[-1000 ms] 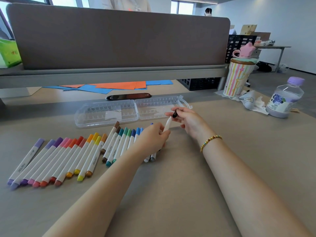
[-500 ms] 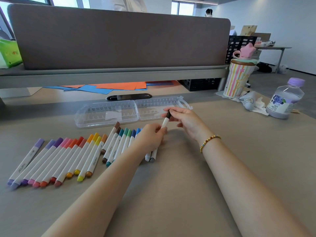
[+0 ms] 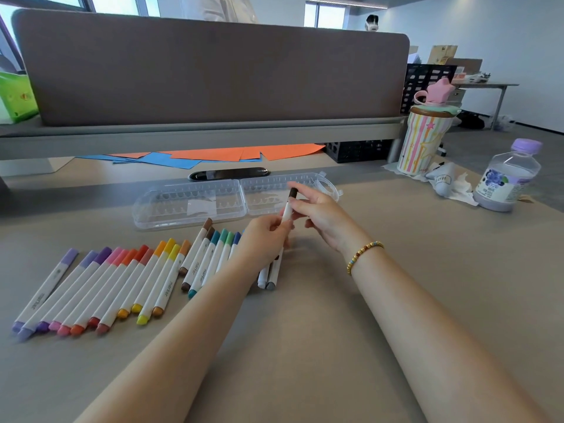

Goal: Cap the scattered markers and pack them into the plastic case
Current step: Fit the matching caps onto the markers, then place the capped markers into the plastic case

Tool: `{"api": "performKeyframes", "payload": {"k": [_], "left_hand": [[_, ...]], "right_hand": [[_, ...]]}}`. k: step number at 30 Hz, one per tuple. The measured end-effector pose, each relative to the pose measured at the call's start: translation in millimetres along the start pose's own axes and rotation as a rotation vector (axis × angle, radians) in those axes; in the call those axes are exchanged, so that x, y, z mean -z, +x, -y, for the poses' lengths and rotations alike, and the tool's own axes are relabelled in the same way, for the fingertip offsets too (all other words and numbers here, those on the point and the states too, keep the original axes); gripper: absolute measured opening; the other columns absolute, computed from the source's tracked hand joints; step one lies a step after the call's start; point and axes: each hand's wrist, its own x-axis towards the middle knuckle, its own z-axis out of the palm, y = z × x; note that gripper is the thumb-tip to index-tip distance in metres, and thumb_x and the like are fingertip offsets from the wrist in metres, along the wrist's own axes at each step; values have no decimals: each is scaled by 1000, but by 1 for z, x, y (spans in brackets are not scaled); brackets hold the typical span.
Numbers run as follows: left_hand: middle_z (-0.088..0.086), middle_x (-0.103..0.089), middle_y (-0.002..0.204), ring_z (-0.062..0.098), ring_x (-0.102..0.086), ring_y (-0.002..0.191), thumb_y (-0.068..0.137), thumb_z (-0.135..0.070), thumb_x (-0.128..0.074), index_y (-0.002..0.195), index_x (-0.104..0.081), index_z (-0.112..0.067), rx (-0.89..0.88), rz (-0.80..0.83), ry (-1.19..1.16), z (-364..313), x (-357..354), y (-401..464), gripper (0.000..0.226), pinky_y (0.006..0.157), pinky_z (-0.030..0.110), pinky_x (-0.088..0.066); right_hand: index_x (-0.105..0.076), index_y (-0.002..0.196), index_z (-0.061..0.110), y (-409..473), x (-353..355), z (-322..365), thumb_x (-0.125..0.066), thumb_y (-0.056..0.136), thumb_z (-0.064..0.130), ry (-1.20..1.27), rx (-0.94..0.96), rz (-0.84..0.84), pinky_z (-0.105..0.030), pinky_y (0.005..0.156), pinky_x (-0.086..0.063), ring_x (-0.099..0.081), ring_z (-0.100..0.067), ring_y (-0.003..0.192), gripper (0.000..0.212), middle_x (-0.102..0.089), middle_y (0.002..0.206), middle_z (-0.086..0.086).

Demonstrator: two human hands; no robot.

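Note:
A white marker with a dark cap (image 3: 289, 203) stands nearly upright between my hands, just in front of the open clear plastic case (image 3: 189, 203). My left hand (image 3: 265, 242) holds its lower barrel, and my right hand (image 3: 320, 209) pinches it near the capped top. A row of several capped markers (image 3: 122, 279) in purple, pink, orange, yellow, brown, green and blue lies side by side on the desk at the left. Two more white markers (image 3: 270, 274) show below my left wrist. No markers are visible in the case.
A black oblong object (image 3: 229, 174) lies behind the case, with orange and blue paper sheets (image 3: 213, 155) under the desk divider (image 3: 213, 71). A striped cup with a pink star lid (image 3: 425, 138), crumpled tissue (image 3: 448, 184) and a purple-capped bottle (image 3: 506, 178) stand at the right.
The dark cap has gone from separate in my right hand onto the marker's tip. Both hands now hold the capped marker slightly higher and more upright.

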Motion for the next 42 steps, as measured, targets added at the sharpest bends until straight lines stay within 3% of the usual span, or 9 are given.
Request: {"api": "performKeyframes", "payload": {"k": [5,9,16,20,23,26,30,39,42], "left_hand": [[6,-65,81,12,-47,56,99,-33,-39,94,-63,-12,-56,-34,123,2,5,-3,32,60,26,-41],[-3,-59,88,13,-51,69,97,-25,-42,106,-60,-17,-105,-116,367,6,18,-3,21,61,27,-42],[3,-60,111,17,-54,90,97,-22,-42,118,-57,-17,-78,-198,506,19,43,-6,26,74,30,-47],[5,-56,117,21,-46,113,97,-22,-41,123,-55,-16,-51,-196,608,27,50,-17,30,86,36,-48],[5,-56,117,22,-44,115,97,-22,-41,123,-55,-16,-50,-219,613,33,58,-26,30,85,32,-44],[4,-57,117,22,-45,114,96,-19,-42,122,-56,-16,-36,-250,599,40,71,-37,30,85,33,-44],[4,-57,121,22,-44,116,97,-19,-41,123,-56,-17,-8,-312,587,52,91,-53,31,88,33,-42],[8,-53,124,24,-37,122,96,-19,-43,125,-55,-17,132,-481,570,93,164,-81,32,91,35,-39],[12,-47,129,28,-34,126,95,-22,-45,129,-50,-15,230,-514,597,111,193,-84,35,94,38,-40]], "right_hand": [[-59,110,5,-1,5,3,-52,95,19,-30,-147,-176,-19,52,-38,-52,-10,64,21,-58,79,-2],[-51,82,12,-4,-3,1,-51,92,18,-365,-203,-148,-22,46,-37,-49,-16,56,12,-53,68,-5],[-45,120,7,-7,-28,-4,-49,94,26,-706,-165,-98,-23,49,-28,-48,-18,80,33,-54,99,-6],[-42,129,7,-10,-37,-5,-46,96,31,-780,-126,-111,-25,64,-39,-55,-21,90,41,-58,108,-7],[-43,125,8,-13,-44,-8,-42,97,33,-849,-116,-137,-30,69,-44,-59,-24,96,38,-60,109,-9],[-43,123,9,-19,-52,-5,-38,99,29,-904,-51,-203,-27,57,-39,-55,-19,78,32,-56,92,-4],[-46,115,9,-28,-76,7,-36,100,22,-914,124,-280,-29,63,-39,-52,-18,78,23,-57,100,-6],[-52,111,8,-32,-171,38,-35,100,19,-802,300,-81,-25,56,-35,-52,-17,76,22,-56,90,-4],[-54,113,9,-29,-202,47,-39,99,19,-788,329,-8,-28,68,-41,-59,-22,90,23,-62,101,-7]]}}
